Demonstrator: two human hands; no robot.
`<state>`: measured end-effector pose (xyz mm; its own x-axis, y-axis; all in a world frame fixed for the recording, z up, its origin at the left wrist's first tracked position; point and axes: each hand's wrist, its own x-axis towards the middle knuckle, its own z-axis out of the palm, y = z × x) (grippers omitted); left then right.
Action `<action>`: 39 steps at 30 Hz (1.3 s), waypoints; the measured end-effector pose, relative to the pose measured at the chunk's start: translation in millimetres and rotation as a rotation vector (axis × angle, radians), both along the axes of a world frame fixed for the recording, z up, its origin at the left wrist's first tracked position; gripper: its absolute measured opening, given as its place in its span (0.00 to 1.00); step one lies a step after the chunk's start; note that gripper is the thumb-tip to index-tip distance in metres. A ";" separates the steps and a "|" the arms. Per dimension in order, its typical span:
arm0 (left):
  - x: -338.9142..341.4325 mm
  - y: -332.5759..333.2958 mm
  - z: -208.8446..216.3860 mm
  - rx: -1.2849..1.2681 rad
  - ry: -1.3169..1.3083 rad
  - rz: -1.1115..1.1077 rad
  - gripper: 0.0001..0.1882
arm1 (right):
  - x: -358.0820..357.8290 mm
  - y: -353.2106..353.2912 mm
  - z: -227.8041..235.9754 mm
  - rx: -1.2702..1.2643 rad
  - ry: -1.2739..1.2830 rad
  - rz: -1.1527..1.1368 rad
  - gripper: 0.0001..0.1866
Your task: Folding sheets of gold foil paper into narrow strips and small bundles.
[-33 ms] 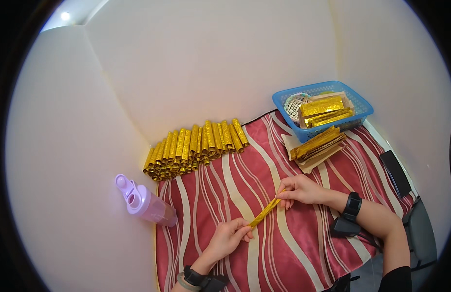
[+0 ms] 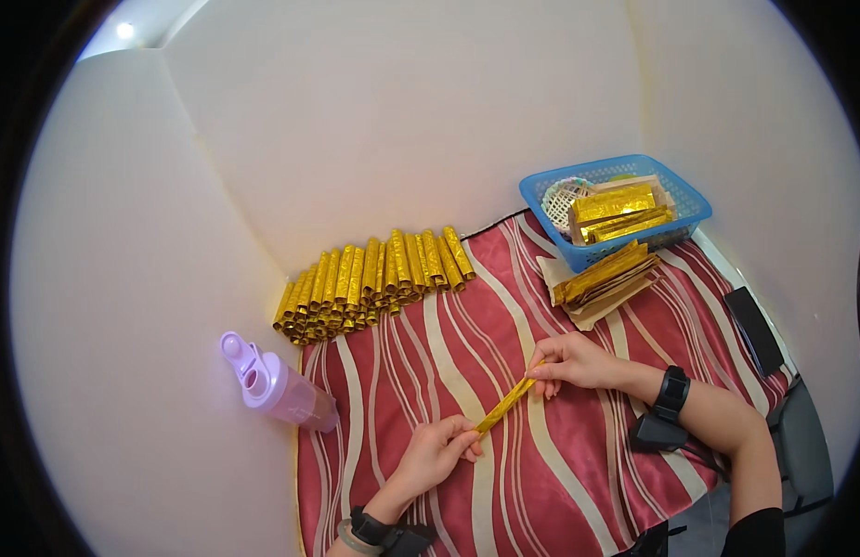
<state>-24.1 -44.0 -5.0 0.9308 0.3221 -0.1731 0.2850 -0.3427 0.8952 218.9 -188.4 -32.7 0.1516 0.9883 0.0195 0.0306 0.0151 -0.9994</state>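
The left hand (image 2: 437,457) and right hand (image 2: 574,360) are apart, pinching opposite ends of a narrow gold piece (image 2: 507,406) slanted over the near middle of the striped surface (image 2: 574,450); uneven fingertip pressure could crease it or let it spring loose. Striped cloth leaves moving room around both hands, though a leftward sweep could knock the purple bottle (image 2: 291,393) at the left edge or scatter the piled gold rolls (image 2: 356,278) beyond. Far right, gold sheets (image 2: 605,278) lie against a blue basket (image 2: 625,169), narrowing that corner.

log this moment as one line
left hand: pinches near end of gold strip; right hand: pinches far end; gold rolls: piled back left; blue basket: back right
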 end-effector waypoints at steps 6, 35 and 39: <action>-0.9 7.0 -0.5 -0.258 0.154 -0.072 0.08 | -0.7 -1.7 12.1 -0.088 0.061 -0.043 0.11; 2.0 -18.0 0.5 -0.132 -0.171 -0.085 0.28 | -49.1 -3.4 2.9 0.109 0.158 0.186 0.11; 0.7 -8.2 -6.4 -0.391 -0.206 -0.090 0.23 | -49.7 -4.4 3.0 0.089 0.203 0.215 0.12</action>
<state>-23.3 -52.1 -11.4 0.9800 0.1851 -0.0737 0.0717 0.0176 0.9973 169.3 -192.9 -29.7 -0.0515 0.9938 0.0981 -0.1829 0.0871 -0.9793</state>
